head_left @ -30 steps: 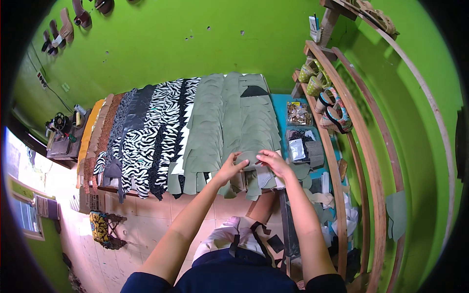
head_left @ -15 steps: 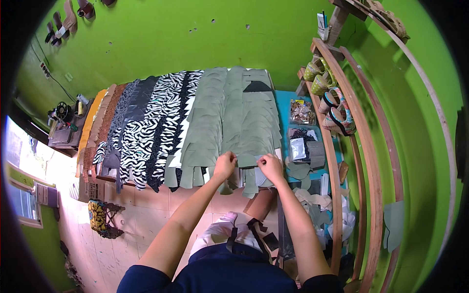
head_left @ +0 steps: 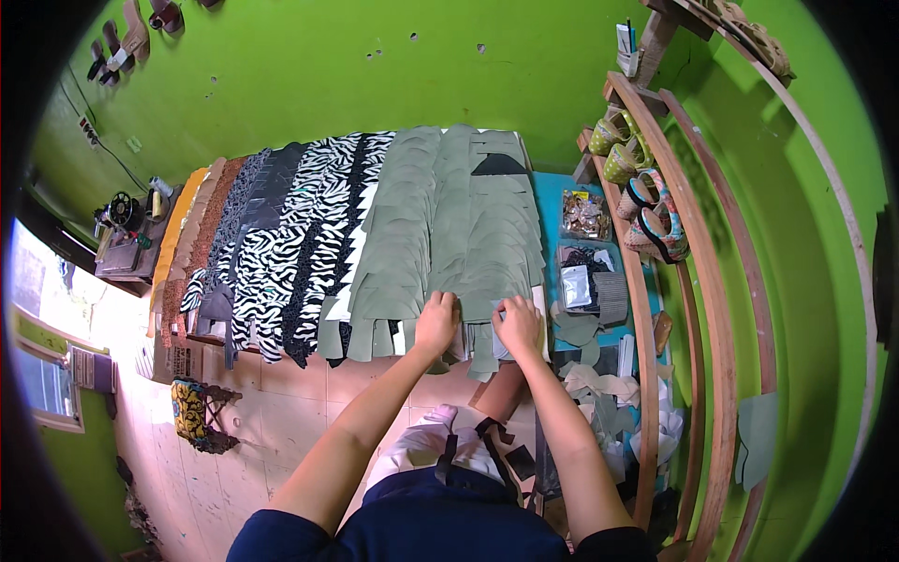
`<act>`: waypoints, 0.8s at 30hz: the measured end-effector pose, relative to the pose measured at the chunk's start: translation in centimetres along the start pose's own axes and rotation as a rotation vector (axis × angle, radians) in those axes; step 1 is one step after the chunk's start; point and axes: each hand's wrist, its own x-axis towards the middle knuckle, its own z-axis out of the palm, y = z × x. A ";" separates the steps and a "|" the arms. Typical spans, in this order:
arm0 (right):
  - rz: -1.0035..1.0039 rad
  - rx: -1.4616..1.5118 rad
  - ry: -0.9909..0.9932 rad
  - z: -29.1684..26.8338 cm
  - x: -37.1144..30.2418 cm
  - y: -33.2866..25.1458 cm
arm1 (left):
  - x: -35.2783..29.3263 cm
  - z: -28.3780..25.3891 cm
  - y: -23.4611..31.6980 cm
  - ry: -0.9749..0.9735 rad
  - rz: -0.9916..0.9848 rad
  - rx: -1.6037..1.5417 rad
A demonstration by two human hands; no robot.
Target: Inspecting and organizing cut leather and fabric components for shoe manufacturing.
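Note:
Overlapping rows of grey-green cut pieces [head_left: 496, 220], looking like thin sheet material, cover the right half of the table. At the near end of these rows, my left hand [head_left: 437, 323] has its fingers curled on the edge of a grey-green piece [head_left: 478, 307]. Across from it, my right hand [head_left: 518, 326] grips the same piece's other side, fingertips bent down. The piece lies flat between both hands; the fingertips are partly hidden. Below it, narrow grey-green tabs [head_left: 482, 351] hang over the table's front edge.
Left of the hands lie rows of zebra-print pieces [head_left: 267, 248], then grey, brown and yellow ones. On the right stand a box of small metal parts [head_left: 586, 215], a wooden rack [head_left: 679, 206] with sandals, and scraps [head_left: 609, 412]. A patterned stool [head_left: 190, 410] stands on the floor.
Both hands have lowered onto the row and shifted slightly right, with the fingers now flatter against the piece. The whole view has also moved a little.

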 end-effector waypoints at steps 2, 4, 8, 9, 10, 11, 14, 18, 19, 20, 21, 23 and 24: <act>0.027 -0.070 -0.026 -0.2 -0.1 -0.6 | -0.5 -0.5 0.3 0.010 0.004 0.052; -0.035 -0.041 0.032 -0.2 -0.5 -1.2 | -1.2 -0.4 -0.2 0.062 0.272 0.250; -0.408 -0.056 0.023 1.2 -1.6 -1.2 | -2.4 1.0 -1.5 -0.015 0.488 0.420; -0.407 -0.094 -0.104 1.6 -2.1 -1.0 | -2.7 1.4 -1.9 -0.070 0.462 0.464; -0.403 -0.091 -0.103 1.9 -2.5 -0.9 | -2.9 1.4 -2.2 -0.124 0.433 0.511; -0.413 -0.103 -0.104 2.2 -2.8 -0.7 | -3.1 1.3 -2.6 -0.146 0.456 0.586; -0.404 -0.154 -0.099 2.7 -3.1 -0.8 | -3.0 1.5 -2.8 -0.152 0.475 0.609; -0.382 -0.179 -0.091 2.8 -3.2 -0.8 | -2.9 1.7 -2.6 -0.176 0.475 0.612; -0.366 -0.177 -0.086 2.7 -3.1 -0.9 | -2.9 1.8 -2.7 -0.156 0.475 0.631; -0.365 -0.176 -0.075 2.6 -3.0 -1.1 | -3.0 1.8 -2.6 -0.137 0.478 0.649; -0.363 -0.175 -0.063 2.3 -3.6 -1.2 | -3.0 1.6 -2.6 -0.128 0.483 0.590; -0.343 -0.191 -0.035 1.7 -4.9 -0.7 | -3.6 1.0 -1.6 -0.138 0.505 0.664; -0.344 -0.206 -0.015 1.3 -5.5 -0.4 | -3.6 0.7 -1.0 -0.135 0.505 0.738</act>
